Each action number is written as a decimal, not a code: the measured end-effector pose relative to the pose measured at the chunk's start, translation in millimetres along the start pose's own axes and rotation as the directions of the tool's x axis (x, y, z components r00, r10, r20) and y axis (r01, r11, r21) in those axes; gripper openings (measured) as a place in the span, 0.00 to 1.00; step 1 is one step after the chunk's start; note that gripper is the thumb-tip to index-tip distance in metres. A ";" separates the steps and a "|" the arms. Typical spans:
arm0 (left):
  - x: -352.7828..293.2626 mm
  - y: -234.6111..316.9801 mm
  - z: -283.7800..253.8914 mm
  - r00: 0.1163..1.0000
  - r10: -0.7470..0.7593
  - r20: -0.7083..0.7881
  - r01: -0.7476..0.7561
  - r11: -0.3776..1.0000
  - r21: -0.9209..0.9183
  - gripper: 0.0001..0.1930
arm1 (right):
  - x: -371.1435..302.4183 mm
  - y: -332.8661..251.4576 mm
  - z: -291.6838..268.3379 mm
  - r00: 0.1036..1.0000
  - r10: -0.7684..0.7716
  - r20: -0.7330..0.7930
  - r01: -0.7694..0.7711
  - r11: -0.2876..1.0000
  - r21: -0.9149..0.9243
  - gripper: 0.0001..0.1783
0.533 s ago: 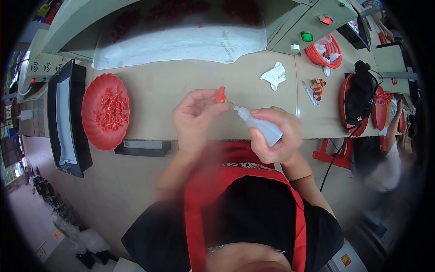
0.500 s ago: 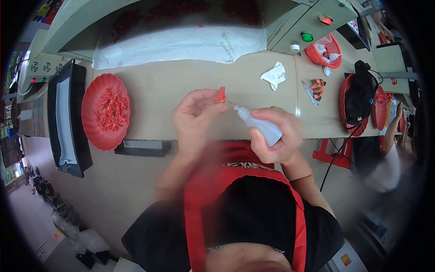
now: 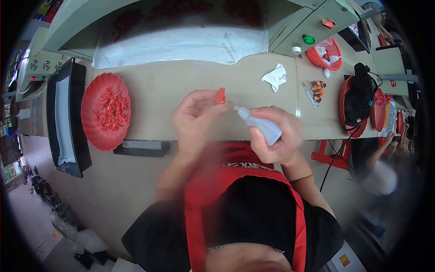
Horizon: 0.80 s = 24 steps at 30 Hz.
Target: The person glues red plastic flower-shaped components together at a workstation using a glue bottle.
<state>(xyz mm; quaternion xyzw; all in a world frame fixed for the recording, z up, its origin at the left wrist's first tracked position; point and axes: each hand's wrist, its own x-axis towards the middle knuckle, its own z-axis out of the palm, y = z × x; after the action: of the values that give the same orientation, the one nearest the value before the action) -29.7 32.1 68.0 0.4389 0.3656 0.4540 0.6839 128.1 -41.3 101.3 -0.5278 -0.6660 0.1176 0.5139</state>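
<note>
1. A small red part (image 3: pixel 220 96) is pinched between the fingers of the left hand (image 3: pixel 195 119), closed on it and held above the near half of the desk (image 3: pixel 181 86).
2. A small white squeeze bottle (image 3: pixel 259 125) is gripped in the right hand (image 3: pixel 275 136), whose fingers are wrapped tightly round its body; its thin nozzle is pointed left and far, with the tip at the red part.
3. To the left, a red scalloped plate (image 3: pixel 105 131) is seen on the desk, with a heap of small red pieces (image 3: pixel 110 110) in it.
4. Further left, a black tray (image 3: pixel 65 119) is set beside the plate, overhanging the near edge of the desk.
5. A dark flat bar (image 3: pixel 141 148) is mounted along the near edge, just beside the plate.
6. On the far side, a clear plastic sheet (image 3: pixel 181 43) is spread over a grey-green machine housing (image 3: pixel 312 22) carrying a green button (image 3: pixel 309 39).
7. To the right, a crumpled white cloth (image 3: pixel 276 77), a small blade with orange bits (image 3: pixel 315 90) and a red basket (image 3: pixel 327 52) are found, well apart from the hands.
8. At the right end, a black bag (image 3: pixel 358 97) is laid over red plates.
9. Bare desk surface is left between the plate and the cloth, beneath and beyond the hands.
10. The near edge of the desk is met by the person's red apron (image 3: pixel 235 181).
</note>
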 end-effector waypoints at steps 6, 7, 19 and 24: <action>3.2 0.8 -6.1 1.000 -0.005 -0.021 0.004 1.000 -0.021 0.13 | 6.0 1.8 7.7 1.000 0.002 0.005 -0.002 1.000 -0.015 0.16; 4.2 -0.4 -10.0 0.999 -0.005 -0.044 0.004 1.000 -0.024 0.13 | 7.5 1.9 10.0 1.000 -0.019 0.017 0.019 1.000 -0.003 0.16; 12.3 -16.2 -99.3 0.946 -0.300 -0.122 0.201 0.839 -0.506 0.10 | 85.9 92.1 137.7 0.675 0.533 0.511 -0.736 0.430 0.523 0.14; -2.2 -10.2 -119.7 0.929 -0.302 -0.212 0.193 0.887 -0.419 0.10 | 181.1 131.4 248.0 0.779 0.463 0.424 -0.567 0.808 0.161 0.14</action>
<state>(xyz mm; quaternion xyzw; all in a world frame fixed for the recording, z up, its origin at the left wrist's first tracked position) -134.9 60.1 17.2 0.1765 0.4111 0.4817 0.7535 19.6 258.1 0.7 -0.5817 -0.5538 0.4434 0.3979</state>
